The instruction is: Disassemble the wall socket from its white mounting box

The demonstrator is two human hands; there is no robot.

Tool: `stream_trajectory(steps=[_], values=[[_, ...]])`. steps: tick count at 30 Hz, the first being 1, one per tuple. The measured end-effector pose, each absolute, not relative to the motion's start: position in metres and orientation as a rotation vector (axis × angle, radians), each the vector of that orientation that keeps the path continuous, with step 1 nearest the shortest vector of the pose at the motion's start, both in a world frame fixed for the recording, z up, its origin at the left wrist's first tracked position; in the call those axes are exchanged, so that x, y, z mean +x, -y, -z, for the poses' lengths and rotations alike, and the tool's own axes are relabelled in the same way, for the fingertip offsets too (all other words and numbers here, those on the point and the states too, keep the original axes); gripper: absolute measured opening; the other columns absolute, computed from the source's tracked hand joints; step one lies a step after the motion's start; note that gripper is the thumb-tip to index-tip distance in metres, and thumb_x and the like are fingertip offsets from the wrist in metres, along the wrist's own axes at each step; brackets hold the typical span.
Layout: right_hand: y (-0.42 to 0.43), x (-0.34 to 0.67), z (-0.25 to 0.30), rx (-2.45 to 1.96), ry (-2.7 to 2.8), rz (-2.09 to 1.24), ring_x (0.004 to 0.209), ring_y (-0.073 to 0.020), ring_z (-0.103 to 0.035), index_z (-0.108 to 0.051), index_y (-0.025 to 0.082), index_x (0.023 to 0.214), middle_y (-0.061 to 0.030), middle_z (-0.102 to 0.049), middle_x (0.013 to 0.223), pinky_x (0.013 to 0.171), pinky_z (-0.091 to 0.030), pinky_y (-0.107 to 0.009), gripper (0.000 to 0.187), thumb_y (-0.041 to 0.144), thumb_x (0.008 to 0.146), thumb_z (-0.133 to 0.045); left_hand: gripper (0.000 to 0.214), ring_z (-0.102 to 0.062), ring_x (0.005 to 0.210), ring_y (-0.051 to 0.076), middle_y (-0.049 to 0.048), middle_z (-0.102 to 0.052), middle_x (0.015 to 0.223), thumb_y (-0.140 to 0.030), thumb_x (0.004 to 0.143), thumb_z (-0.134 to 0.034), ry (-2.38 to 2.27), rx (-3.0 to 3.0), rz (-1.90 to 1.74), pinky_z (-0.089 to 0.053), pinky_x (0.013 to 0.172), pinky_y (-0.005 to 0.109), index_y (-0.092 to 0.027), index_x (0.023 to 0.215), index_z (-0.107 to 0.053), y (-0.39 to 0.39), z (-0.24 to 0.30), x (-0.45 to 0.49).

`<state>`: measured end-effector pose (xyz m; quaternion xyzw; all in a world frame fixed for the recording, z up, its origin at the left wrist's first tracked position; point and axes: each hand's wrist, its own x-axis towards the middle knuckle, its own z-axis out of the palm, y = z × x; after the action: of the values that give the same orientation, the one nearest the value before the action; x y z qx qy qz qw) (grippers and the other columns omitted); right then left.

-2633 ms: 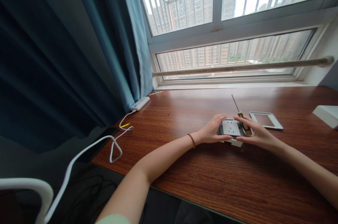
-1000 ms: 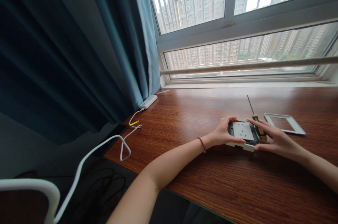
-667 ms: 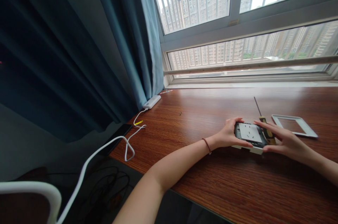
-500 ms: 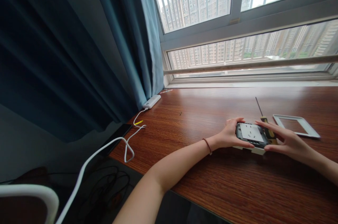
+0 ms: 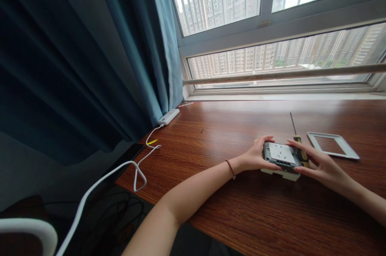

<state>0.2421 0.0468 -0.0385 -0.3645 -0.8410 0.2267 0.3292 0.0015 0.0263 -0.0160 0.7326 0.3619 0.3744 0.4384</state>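
Note:
Between both hands is a wall socket (image 5: 281, 152), a white slotted face on a dark grey body. My left hand (image 5: 256, 156) grips its left edge, thumb in front and fingers behind. On the right edge, my right hand (image 5: 321, 163) holds it with thumb and fingers. Under the socket, a cream-white mounting box (image 5: 289, 176) shows along its front; the rest is covered. A screwdriver (image 5: 297, 139) with a black and yellow handle lies behind my right hand, its shaft toward the window. To its right rests a white rectangular cover frame (image 5: 346, 150).
One or two tiny screws (image 5: 202, 130) lie on the brown wooden table (image 5: 217, 147). A white power bank (image 5: 169, 117) with a white cable (image 5: 99, 185) sits by the blue curtain (image 5: 141, 47). A dark flat object (image 5: 129, 159) is at the table's left edge.
Both hands have raised the socket slightly, so a gap shows between it and the mounting box, and more of the dark body is visible. The whole view has shifted a little.

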Motion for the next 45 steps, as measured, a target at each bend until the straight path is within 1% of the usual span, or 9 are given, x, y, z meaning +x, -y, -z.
stream_trajectory(steps=[4, 8, 12, 22, 29, 35, 38, 41, 45], values=[[-0.043, 0.237, 0.040, -0.936, 2.202, -0.574, 0.121, -0.0318, -0.043, -0.034, 0.024, 0.134, -0.0125, -0.048, 0.130, 0.099, -0.038, -0.047, 0.071, 0.042, 0.073, -0.065, 0.101, -0.039, 0.119, 0.028, 0.0130, -0.039, 0.127, -0.030, 0.047, -0.083, -0.761, 1.709, -0.872, -0.035, 0.100, 0.042, -0.021, 0.131, -0.029, -0.028, 0.014, -0.002], [-0.040, 0.233, 0.036, -0.907, 2.198, -0.557, 0.120, -0.0312, -0.044, -0.034, 0.024, 0.134, -0.0121, -0.048, 0.130, 0.100, -0.037, -0.047, 0.073, 0.042, 0.071, -0.067, 0.101, -0.036, 0.122, 0.030, 0.0143, -0.036, 0.129, -0.028, 0.045, -0.083, -0.756, 1.749, -0.787, -0.032, 0.103, 0.042, -0.020, 0.130, -0.029, -0.029, 0.007, -0.006], [-0.038, 0.231, 0.031, -0.873, 2.190, -0.603, 0.117, -0.0305, -0.047, -0.031, 0.024, 0.136, -0.0126, -0.049, 0.127, 0.096, -0.041, -0.045, 0.077, 0.041, 0.070, -0.068, 0.098, -0.034, 0.124, 0.029, 0.0144, -0.034, 0.130, -0.027, 0.047, -0.082, -0.747, 1.772, -0.769, -0.029, 0.104, 0.043, -0.020, 0.129, -0.028, -0.029, 0.002, -0.008], [-0.037, 0.231, 0.023, -0.810, 2.214, -0.604, 0.115, -0.0282, -0.048, -0.027, 0.027, 0.137, -0.0111, -0.050, 0.124, 0.096, -0.040, -0.043, 0.083, 0.041, 0.067, -0.071, 0.086, -0.041, 0.115, 0.026, 0.0119, -0.037, 0.123, -0.023, 0.051, -0.081, -0.702, 1.754, -0.812, -0.036, 0.098, 0.042, -0.021, 0.122, -0.032, -0.029, 0.005, -0.007], [-0.034, 0.235, 0.017, -0.812, 2.219, -0.636, 0.118, -0.0291, -0.046, -0.026, 0.026, 0.138, -0.0116, -0.049, 0.127, 0.098, -0.038, -0.043, 0.084, 0.043, 0.068, -0.069, 0.085, -0.042, 0.118, 0.026, 0.0122, -0.034, 0.129, -0.023, 0.054, -0.080, -0.729, 1.727, -0.891, -0.036, 0.099, 0.041, -0.023, 0.122, -0.028, -0.023, 0.011, 0.000], [-0.034, 0.236, 0.012, -0.835, 2.163, -0.564, 0.128, -0.0305, -0.034, -0.023, 0.024, 0.137, -0.0131, -0.037, 0.138, 0.105, -0.028, -0.046, 0.090, 0.044, 0.065, -0.072, 0.087, -0.043, 0.117, 0.025, 0.0125, -0.036, 0.130, -0.025, 0.053, -0.080, -0.748, 1.725, -0.878, -0.036, 0.100, 0.042, -0.022, 0.124, -0.030, -0.023, 0.009, 0.001], [-0.032, 0.235, 0.009, -0.772, 2.052, -0.565, 0.128, -0.0294, -0.034, -0.019, 0.024, 0.136, -0.0151, -0.038, 0.137, 0.105, -0.027, -0.046, 0.094, 0.042, 0.062, -0.075, 0.095, -0.042, 0.120, 0.026, 0.0134, -0.034, 0.133, -0.026, 0.051, -0.081, -0.743, 1.727, -0.862, -0.035, 0.101, 0.042, -0.024, 0.128, -0.026, -0.024, 0.011, -0.001], [-0.026, 0.232, 0.003, -0.786, 1.957, -0.447, 0.122, -0.0282, -0.043, -0.022, 0.023, 0.131, -0.0154, -0.048, 0.129, 0.102, -0.030, -0.047, 0.079, 0.036, 0.070, -0.070, 0.096, -0.038, 0.124, 0.027, 0.0150, -0.033, 0.136, -0.029, 0.052, -0.081, -0.767, 1.786, -0.892, -0.031, 0.104, 0.044, -0.023, 0.131, -0.026, -0.025, 0.009, -0.002], [-0.011, 0.227, -0.005, -0.797, 1.915, -0.252, 0.105, -0.0236, -0.058, -0.027, 0.023, 0.127, -0.0114, -0.061, 0.112, 0.092, -0.041, -0.043, 0.043, 0.025, 0.087, -0.045, 0.080, -0.026, 0.131, 0.029, 0.0138, -0.035, 0.137, -0.038, 0.062, -0.074, -0.912, 2.173, -1.096, -0.019, 0.109, 0.049, -0.022, 0.130, -0.035, -0.016, -0.003, 0.001]])
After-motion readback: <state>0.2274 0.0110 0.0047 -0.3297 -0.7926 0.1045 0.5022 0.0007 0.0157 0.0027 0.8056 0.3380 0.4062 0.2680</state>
